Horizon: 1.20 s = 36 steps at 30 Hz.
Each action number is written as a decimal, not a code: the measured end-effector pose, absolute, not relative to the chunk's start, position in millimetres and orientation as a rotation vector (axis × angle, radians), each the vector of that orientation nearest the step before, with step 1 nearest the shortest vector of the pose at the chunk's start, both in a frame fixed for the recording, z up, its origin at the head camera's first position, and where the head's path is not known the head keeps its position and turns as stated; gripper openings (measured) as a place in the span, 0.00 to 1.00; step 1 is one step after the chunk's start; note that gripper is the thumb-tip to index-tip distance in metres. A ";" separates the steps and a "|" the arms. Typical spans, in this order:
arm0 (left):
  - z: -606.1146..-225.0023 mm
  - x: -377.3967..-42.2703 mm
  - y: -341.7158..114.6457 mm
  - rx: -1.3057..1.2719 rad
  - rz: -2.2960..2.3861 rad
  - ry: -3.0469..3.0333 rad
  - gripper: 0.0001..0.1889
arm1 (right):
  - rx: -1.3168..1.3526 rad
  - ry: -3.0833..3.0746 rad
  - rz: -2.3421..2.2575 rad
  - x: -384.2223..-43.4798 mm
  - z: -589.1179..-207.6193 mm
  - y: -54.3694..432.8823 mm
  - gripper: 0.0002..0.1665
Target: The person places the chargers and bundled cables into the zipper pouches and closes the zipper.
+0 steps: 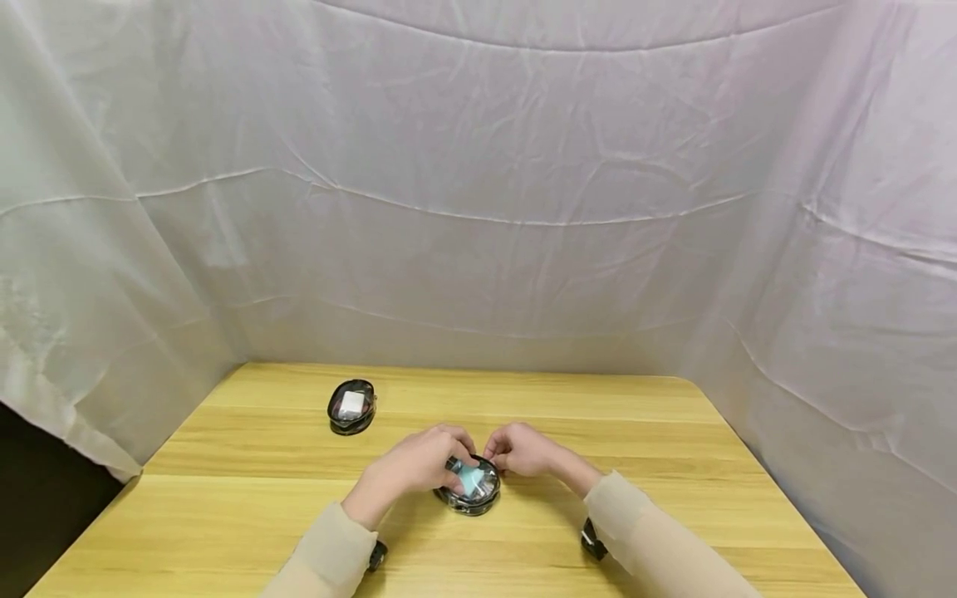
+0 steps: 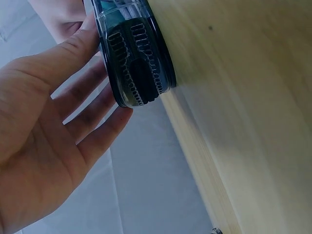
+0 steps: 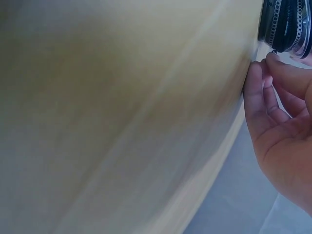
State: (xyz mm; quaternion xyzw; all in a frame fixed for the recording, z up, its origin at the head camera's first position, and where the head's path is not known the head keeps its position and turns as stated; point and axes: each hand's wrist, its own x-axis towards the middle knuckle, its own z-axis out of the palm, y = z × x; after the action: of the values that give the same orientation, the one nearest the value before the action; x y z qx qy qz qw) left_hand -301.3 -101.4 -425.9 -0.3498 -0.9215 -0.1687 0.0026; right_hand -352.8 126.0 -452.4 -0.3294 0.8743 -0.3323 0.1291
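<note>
A small clear pouch with black trim (image 1: 489,490) lies on the wooden table in front of the person, with something light blue (image 1: 468,477) inside. My left hand (image 1: 426,461) grips it from the left, thumb on one side and fingers on the other. In the left wrist view the pouch's end (image 2: 139,58) shows dark, with chain-like patterned bands. My right hand (image 1: 523,450) is at its far right edge. Seen from the right wrist, thumb and index fingertips pinch a small zipper pull (image 3: 274,51) at the pouch's zipped side (image 3: 285,24).
A second clear pouch with black trim (image 1: 351,407), holding a white item, stands at the back left of the table (image 1: 598,531). Pale fabric curtains (image 1: 478,274) hang behind the table and along both sides.
</note>
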 end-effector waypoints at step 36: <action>-426.3 -304.5 -103.6 -1.104 -0.562 -2.880 0.20 | -0.930 2.524 -1.008 -354.0 -451.4 127.7 0.09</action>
State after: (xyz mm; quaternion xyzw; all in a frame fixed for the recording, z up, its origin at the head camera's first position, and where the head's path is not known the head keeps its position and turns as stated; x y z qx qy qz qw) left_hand -304.5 -103.6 -426.3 -0.3521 -0.9186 -0.1793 0.0031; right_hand -354.0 127.7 -451.4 -0.3207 0.8707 -0.3479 0.1341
